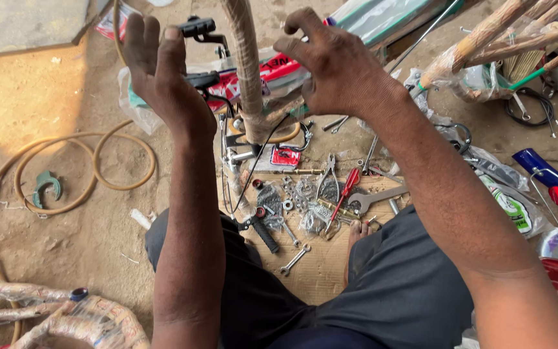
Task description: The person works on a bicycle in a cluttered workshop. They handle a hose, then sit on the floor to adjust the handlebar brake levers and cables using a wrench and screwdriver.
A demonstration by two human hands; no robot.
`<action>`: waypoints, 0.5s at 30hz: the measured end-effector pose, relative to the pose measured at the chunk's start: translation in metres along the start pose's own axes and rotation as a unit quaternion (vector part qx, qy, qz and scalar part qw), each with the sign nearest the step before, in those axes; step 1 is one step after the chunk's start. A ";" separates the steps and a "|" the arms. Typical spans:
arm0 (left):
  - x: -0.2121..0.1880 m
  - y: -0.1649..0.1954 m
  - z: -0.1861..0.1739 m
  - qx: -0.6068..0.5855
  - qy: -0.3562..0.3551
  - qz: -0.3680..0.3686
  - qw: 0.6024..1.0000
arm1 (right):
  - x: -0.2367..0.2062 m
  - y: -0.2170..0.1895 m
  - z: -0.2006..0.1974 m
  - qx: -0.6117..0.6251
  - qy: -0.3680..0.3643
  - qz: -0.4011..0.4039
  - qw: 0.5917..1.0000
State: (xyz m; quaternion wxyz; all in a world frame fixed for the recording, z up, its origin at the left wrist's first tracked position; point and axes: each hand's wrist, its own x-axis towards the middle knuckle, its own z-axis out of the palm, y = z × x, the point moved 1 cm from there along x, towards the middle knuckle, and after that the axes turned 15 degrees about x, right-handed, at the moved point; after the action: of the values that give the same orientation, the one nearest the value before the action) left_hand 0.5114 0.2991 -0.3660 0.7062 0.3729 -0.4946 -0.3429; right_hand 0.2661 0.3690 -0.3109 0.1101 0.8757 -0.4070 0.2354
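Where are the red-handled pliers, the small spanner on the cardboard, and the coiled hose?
red-handled pliers (pixel 347 190), head view, on a red handle.
small spanner (pixel 294 260), head view, mid-shaft.
coiled hose (pixel 124 187), head view, on the loop's lower right curve.

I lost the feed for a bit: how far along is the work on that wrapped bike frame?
Done: a black brake lever already sits on the handlebar by the left hand. In hand: both hands are raised beside the paper-wrapped tube; the right hand is open and holds nothing. Left: wrapping remains on the tube, and wrenches, red-handled pliers and loose small parts lie on the cardboard.
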 end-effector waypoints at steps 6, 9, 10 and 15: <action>-0.014 0.024 -0.003 0.112 0.014 0.135 0.984 | -0.006 -0.004 0.004 0.037 0.002 -0.009 0.999; -0.026 0.050 -0.004 0.205 0.071 0.247 0.945 | -0.004 -0.013 -0.005 0.046 0.022 -0.029 0.998; -0.031 0.059 -0.005 0.224 0.067 0.315 0.920 | -0.006 -0.016 -0.010 0.056 0.034 -0.024 0.998; -0.091 0.079 0.021 0.183 -0.136 0.353 0.907 | -0.033 -0.017 -0.035 0.076 0.043 0.024 0.996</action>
State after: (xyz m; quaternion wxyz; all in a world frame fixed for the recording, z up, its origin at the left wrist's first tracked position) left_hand 0.4758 0.4109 -0.3327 0.6262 0.2465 -0.7393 -0.0222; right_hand 0.2494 0.4152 -0.2967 0.0550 0.8604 -0.4038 0.3060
